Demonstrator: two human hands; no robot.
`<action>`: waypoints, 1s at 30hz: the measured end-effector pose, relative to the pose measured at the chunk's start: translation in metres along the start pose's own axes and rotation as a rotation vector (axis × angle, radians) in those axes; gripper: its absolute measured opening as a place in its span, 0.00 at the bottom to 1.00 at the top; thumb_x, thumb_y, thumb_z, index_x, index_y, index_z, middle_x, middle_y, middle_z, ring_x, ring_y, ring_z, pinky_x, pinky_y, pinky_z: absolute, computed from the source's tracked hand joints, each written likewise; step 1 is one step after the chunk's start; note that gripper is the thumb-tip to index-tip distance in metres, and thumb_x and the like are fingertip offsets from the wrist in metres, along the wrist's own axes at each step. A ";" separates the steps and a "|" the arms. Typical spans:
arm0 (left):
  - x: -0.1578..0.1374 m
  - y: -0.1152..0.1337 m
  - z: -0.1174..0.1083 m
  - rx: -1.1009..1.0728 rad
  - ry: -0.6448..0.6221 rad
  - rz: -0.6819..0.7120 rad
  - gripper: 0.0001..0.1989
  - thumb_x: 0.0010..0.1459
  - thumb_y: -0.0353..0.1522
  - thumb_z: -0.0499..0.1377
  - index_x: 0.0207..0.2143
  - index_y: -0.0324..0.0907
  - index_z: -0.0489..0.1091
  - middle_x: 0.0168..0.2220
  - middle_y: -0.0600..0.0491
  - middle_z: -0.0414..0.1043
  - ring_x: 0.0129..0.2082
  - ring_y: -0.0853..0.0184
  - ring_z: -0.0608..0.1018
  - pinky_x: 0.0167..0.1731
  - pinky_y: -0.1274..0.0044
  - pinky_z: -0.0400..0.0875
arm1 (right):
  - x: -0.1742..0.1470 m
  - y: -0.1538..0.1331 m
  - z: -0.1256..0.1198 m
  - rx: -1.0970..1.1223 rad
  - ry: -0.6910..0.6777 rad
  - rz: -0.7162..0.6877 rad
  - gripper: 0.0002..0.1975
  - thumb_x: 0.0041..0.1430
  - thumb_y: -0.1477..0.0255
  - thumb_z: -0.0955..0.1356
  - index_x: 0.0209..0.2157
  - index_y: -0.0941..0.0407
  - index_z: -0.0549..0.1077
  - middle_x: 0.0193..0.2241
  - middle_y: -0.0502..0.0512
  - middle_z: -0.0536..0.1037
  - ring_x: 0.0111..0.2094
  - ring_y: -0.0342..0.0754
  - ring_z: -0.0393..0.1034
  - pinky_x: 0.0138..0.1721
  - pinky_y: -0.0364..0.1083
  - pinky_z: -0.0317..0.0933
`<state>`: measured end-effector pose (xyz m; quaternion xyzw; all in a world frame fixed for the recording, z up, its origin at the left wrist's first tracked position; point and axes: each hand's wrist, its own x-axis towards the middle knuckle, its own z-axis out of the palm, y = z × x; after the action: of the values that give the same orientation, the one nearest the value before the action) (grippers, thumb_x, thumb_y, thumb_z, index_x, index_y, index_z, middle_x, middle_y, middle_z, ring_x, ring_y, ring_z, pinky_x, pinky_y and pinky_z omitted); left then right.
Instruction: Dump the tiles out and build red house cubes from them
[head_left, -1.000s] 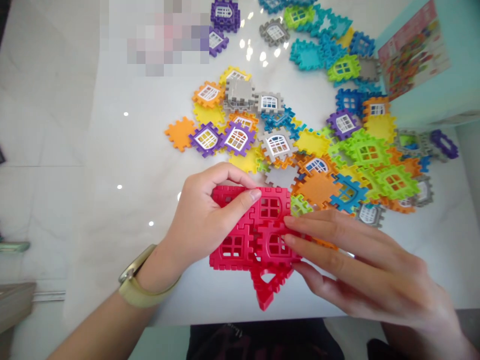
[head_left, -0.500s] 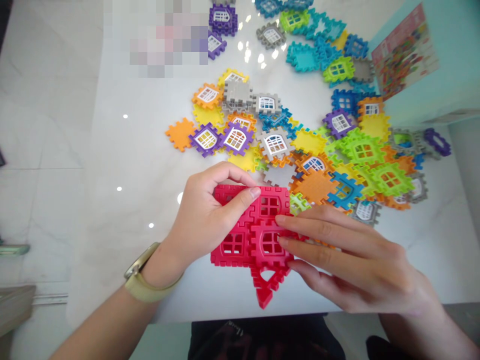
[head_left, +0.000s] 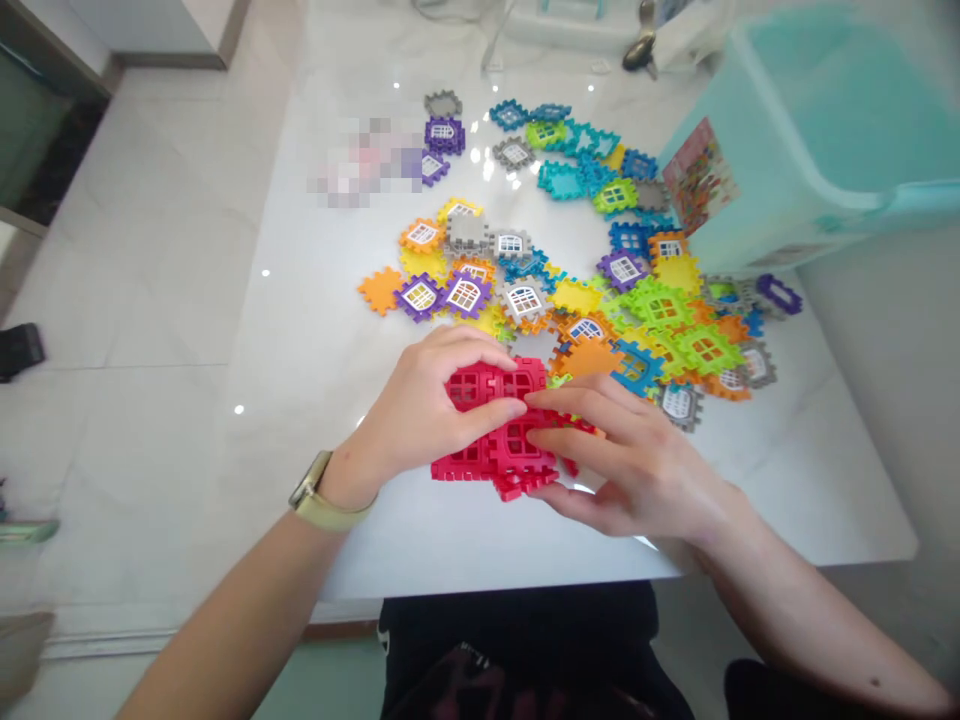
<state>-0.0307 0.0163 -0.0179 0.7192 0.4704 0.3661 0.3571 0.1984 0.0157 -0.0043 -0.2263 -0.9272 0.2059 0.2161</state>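
Observation:
Both my hands are on a red structure (head_left: 517, 440) of interlocking plastic building tiles with window openings, near the front of the table. My left hand (head_left: 442, 400), with a watch on its wrist, grips the structure from the left, its thumb across the front face. From the right, my right hand (head_left: 622, 450) presses fingertips on the windowed face, with the thumb under the lower edge. A red piece with a pointed end (head_left: 514, 487) juts out at the bottom. The structure's far side is hidden.
Loose coloured tiles (head_left: 592, 358) lie in a heap just beyond my hands, on the white table (head_left: 315, 330). A teal plastic bin (head_left: 757, 170) stands at the back right. Several purple and grey tiles (head_left: 444, 135) lie farther back.
The view has pulled back and shows more of the bin and the table. The pointed red piece, which hung down below the structure, now appears foreshortened and closer beneath it. Both hands keep their hold.

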 end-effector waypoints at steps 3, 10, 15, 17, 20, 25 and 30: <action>-0.001 0.002 -0.004 0.070 -0.074 0.054 0.11 0.54 0.35 0.65 0.41 0.42 0.75 0.44 0.49 0.75 0.46 0.61 0.76 0.50 0.67 0.70 | 0.001 -0.002 0.001 0.034 0.027 -0.018 0.13 0.58 0.64 0.71 0.41 0.57 0.75 0.47 0.63 0.73 0.46 0.54 0.67 0.45 0.53 0.66; -0.003 0.001 -0.004 0.141 -0.091 0.092 0.10 0.56 0.33 0.63 0.41 0.43 0.75 0.45 0.48 0.75 0.46 0.61 0.76 0.50 0.65 0.70 | 0.004 -0.005 0.014 0.208 0.140 -0.087 0.07 0.59 0.67 0.71 0.34 0.56 0.77 0.36 0.58 0.73 0.40 0.49 0.67 0.42 0.49 0.64; -0.002 -0.004 -0.003 0.152 -0.091 0.112 0.09 0.57 0.33 0.63 0.41 0.43 0.75 0.45 0.48 0.75 0.46 0.61 0.76 0.50 0.65 0.70 | 0.004 -0.004 0.020 0.319 0.102 -0.150 0.05 0.62 0.71 0.68 0.34 0.57 0.74 0.29 0.54 0.74 0.34 0.45 0.67 0.40 0.46 0.63; -0.003 -0.004 -0.004 0.157 -0.075 0.111 0.09 0.57 0.34 0.63 0.41 0.43 0.75 0.44 0.49 0.75 0.45 0.61 0.76 0.50 0.65 0.69 | 0.002 -0.005 0.022 0.231 0.079 -0.186 0.06 0.64 0.73 0.66 0.33 0.57 0.73 0.28 0.53 0.73 0.33 0.45 0.66 0.37 0.45 0.61; -0.003 -0.003 -0.005 0.169 -0.057 0.100 0.09 0.58 0.36 0.63 0.41 0.44 0.75 0.43 0.50 0.75 0.45 0.62 0.76 0.50 0.66 0.69 | -0.002 -0.010 0.026 -0.034 0.064 -0.273 0.12 0.64 0.78 0.62 0.26 0.56 0.69 0.25 0.52 0.69 0.30 0.45 0.62 0.32 0.46 0.56; -0.004 -0.005 -0.007 0.165 -0.039 0.072 0.09 0.58 0.35 0.63 0.41 0.43 0.74 0.44 0.50 0.75 0.45 0.63 0.76 0.51 0.67 0.68 | -0.013 -0.014 0.038 -0.244 0.072 -0.424 0.13 0.64 0.80 0.62 0.25 0.56 0.66 0.25 0.52 0.68 0.28 0.45 0.58 0.30 0.46 0.51; -0.004 -0.009 -0.007 0.156 -0.012 0.073 0.10 0.57 0.35 0.63 0.42 0.43 0.74 0.44 0.49 0.74 0.44 0.63 0.76 0.50 0.68 0.69 | -0.023 -0.011 0.043 -0.068 0.046 -0.348 0.12 0.63 0.73 0.61 0.24 0.56 0.65 0.27 0.55 0.70 0.29 0.47 0.60 0.32 0.47 0.55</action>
<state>-0.0418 0.0166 -0.0234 0.7636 0.4688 0.3368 0.2892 0.1923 -0.0174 -0.0415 -0.0744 -0.9536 0.1288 0.2617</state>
